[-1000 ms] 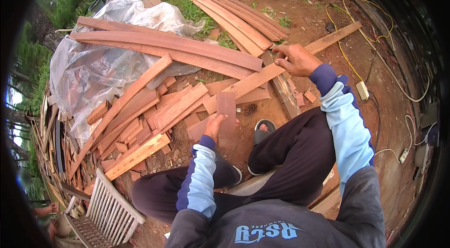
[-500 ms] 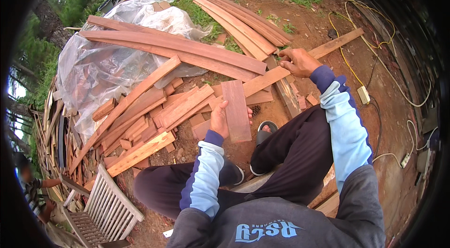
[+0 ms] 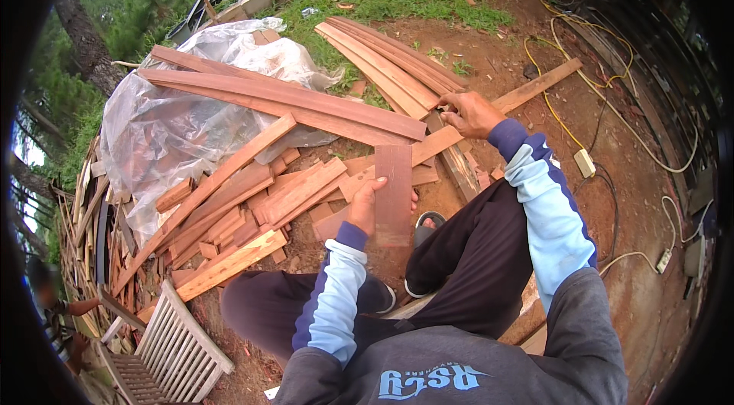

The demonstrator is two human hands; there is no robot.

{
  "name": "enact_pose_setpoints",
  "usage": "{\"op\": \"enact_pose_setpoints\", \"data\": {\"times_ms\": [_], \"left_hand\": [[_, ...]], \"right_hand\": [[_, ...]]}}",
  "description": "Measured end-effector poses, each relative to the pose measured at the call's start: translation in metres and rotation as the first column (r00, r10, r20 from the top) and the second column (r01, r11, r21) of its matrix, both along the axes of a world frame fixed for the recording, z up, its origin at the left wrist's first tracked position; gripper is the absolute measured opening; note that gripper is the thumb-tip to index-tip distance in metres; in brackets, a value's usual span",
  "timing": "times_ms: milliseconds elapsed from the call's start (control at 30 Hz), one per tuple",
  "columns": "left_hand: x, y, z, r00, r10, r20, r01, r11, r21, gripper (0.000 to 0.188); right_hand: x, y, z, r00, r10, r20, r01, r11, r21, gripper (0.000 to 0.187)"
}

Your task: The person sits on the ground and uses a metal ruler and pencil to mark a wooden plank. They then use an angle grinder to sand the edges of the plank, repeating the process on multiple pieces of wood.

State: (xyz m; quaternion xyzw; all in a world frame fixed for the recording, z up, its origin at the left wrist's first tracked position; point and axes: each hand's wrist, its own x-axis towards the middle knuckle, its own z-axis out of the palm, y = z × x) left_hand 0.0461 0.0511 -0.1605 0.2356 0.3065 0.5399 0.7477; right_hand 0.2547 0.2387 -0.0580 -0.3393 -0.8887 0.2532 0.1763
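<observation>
In my left hand (image 3: 365, 207) is a short, flat reddish-brown wooden board (image 3: 394, 195). It stands nearly upright in view, with my thumb along its left edge and fingertips showing past its right edge. My right hand (image 3: 475, 115) hovers apart from the board, thumb and fingers pinched together; anything between them is too small to make out. Behind it a long narrow plank (image 3: 539, 88) runs diagonally across the work spot. Just beyond my right fingers lie the ends of several stacked long boards (image 3: 390, 57).
Offcuts and planks (image 3: 298, 195) are heaped left of my legs, beside a clear plastic sheet (image 3: 183, 118) with long boards on it. A slatted wooden chair (image 3: 180, 348) stands lower left, near another person (image 3: 61, 313). Yellow cable (image 3: 558, 118) and a power strip (image 3: 583, 163) lie right.
The board in my left hand has shifted slightly down and turned more upright. My right hand has moved a little left and down in the picture, fingers still pinched.
</observation>
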Motion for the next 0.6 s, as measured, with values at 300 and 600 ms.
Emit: {"op": "enact_pose_setpoints", "data": {"times_ms": [300,600], "left_hand": [[0.003,-0.015,0.013,0.993,-0.009,-0.119,0.007,1.0,-0.011,0.049],[0.012,-0.014,0.019,0.99,-0.055,-0.13,0.052,0.998,-0.027,0.044]], "right_hand": [[-0.008,-0.035,0.007,0.982,0.187,0.024,-0.187,0.982,-0.001,0.04],[-0.023,-0.047,-0.003,0.93,0.362,0.068,-0.352,0.927,-0.129,0.027]]}}
